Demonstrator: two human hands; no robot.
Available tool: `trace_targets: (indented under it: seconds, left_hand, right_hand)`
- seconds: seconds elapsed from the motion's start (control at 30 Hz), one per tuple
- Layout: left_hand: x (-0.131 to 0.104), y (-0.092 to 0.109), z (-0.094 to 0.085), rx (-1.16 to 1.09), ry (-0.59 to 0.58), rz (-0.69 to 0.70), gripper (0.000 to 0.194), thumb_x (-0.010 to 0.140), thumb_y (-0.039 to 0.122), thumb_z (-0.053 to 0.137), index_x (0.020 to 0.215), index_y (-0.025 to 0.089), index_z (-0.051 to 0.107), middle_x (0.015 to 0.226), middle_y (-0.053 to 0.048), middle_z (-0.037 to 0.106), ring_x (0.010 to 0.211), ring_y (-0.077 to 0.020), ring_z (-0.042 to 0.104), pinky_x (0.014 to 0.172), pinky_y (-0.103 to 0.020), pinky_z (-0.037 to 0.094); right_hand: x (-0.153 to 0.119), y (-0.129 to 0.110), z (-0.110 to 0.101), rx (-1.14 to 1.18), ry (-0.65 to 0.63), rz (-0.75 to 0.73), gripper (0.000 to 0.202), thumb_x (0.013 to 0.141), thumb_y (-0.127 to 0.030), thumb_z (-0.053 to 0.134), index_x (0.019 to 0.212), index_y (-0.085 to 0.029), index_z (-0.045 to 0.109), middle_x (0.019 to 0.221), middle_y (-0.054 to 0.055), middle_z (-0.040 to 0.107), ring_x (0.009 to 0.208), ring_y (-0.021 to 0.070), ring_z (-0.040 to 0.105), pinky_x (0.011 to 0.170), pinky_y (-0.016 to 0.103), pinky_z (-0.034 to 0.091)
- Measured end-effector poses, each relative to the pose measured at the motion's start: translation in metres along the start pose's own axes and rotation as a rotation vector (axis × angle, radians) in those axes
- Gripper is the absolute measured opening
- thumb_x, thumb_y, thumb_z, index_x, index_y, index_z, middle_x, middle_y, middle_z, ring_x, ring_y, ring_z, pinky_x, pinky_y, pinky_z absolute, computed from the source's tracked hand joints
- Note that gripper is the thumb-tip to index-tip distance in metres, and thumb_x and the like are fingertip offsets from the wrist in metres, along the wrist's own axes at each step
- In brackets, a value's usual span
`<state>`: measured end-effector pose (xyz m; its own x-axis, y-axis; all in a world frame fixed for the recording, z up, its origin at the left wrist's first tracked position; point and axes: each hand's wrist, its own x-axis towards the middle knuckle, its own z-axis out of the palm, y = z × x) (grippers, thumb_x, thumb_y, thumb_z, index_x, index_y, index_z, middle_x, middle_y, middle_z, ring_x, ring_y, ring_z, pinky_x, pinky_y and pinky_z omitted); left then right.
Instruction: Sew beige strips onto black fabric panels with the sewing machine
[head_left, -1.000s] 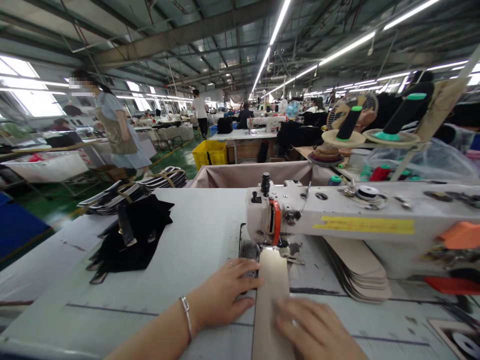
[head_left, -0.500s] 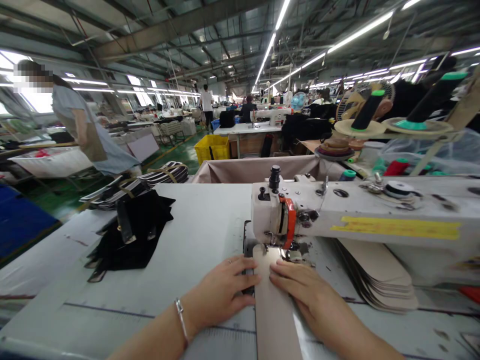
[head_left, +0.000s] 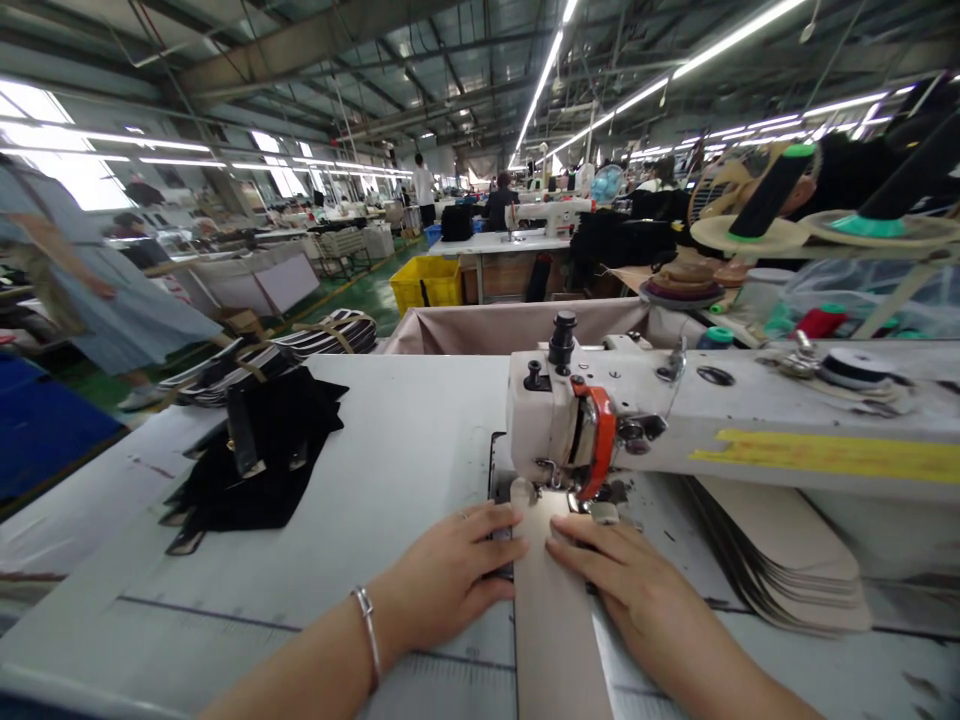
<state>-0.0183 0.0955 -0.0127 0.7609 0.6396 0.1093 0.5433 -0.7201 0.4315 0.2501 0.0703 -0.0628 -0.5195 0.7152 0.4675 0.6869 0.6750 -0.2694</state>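
Note:
A long beige strip (head_left: 556, 630) with a rounded far end lies flat on the white sewing table, its tip under the head of the sewing machine (head_left: 555, 420). Along its left edge rests my left hand (head_left: 457, 560), fingers stretched out and touching the strip. My right hand (head_left: 630, 580) lies on the strip's right side, fingers extended, fingertips close to the presser foot (head_left: 581, 502). Neither hand is wrapped around anything. Under the machine arm, to the right, sits a stack of similar beige pieces (head_left: 795, 550).
Black fabric pieces (head_left: 277, 470) lie on the table's left, beside strapped bundles (head_left: 330, 335). Behind the machine stands a fabric-lined bin (head_left: 517, 330). Thread cones (head_left: 772, 190) rise at right. A person in a blue garment (head_left: 112, 290) is at far left.
The view has shifted slightly, so the machine appears a little farther right. The person at left has moved toward the left edge. Both hands keep nearly the same place on the strip.

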Motion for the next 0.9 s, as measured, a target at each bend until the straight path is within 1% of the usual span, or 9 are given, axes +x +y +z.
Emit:
trace_targets:
  seconds: [0.23,0.37,0.5,0.7,0.9]
  left_hand:
    - [0.0021,-0.0004,-0.0027,-0.014,-0.038,-0.011,0.041,0.09,0.023,0.065,0.131,0.017,0.061,0.144,-0.012,0.053,0.135,-0.0262,0.047,0.116,-0.042,0.038]
    - [0.002,0.0004,-0.0026,-0.031,-0.036,-0.026,0.041,0.09,0.024,0.066,0.13,0.02,0.062,0.143,-0.01,0.054,0.134,-0.027,0.048,0.116,-0.043,0.039]
    - [0.0022,0.0014,-0.0022,-0.025,-0.039,-0.039,0.041,0.089,0.023,0.066,0.129,0.018,0.062,0.144,-0.011,0.053,0.133,-0.028,0.048,0.116,-0.043,0.038]
    - [0.0015,0.0014,-0.0015,-0.042,-0.016,-0.024,0.041,0.087,0.023,0.068,0.128,0.02,0.063,0.142,-0.01,0.054,0.133,-0.0267,0.048,0.115,-0.042,0.04]
    - [0.0008,-0.0038,0.003,-0.06,0.018,0.002,0.041,0.087,0.024,0.069,0.127,0.02,0.063,0.141,-0.01,0.055,0.132,-0.0265,0.049,0.115,-0.041,0.039]
  right_hand:
    - [-0.0034,0.0034,0.0048,-0.034,-0.016,-0.017,0.058,0.086,0.0,0.039,0.13,-0.031,0.061,0.134,0.003,0.062,0.118,0.0216,0.06,0.094,0.042,0.056]
    - [-0.003,0.0044,0.0044,-0.041,0.004,-0.031,0.056,0.088,-0.002,0.039,0.13,-0.032,0.061,0.134,0.002,0.062,0.118,0.0212,0.06,0.093,0.041,0.056]
    - [-0.0021,0.004,0.0043,-0.037,0.011,-0.042,0.055,0.088,-0.002,0.04,0.129,-0.031,0.062,0.131,0.003,0.064,0.116,0.0207,0.061,0.093,0.04,0.055]
    - [-0.0029,0.0043,0.007,-0.061,-0.021,-0.032,0.053,0.089,-0.004,0.04,0.129,-0.031,0.062,0.134,0.003,0.062,0.119,0.0221,0.06,0.095,0.043,0.054]
    - [-0.0028,0.0051,0.0074,-0.105,-0.045,-0.045,0.055,0.088,-0.003,0.04,0.13,-0.032,0.061,0.135,0.002,0.061,0.118,0.0218,0.061,0.095,0.042,0.055]
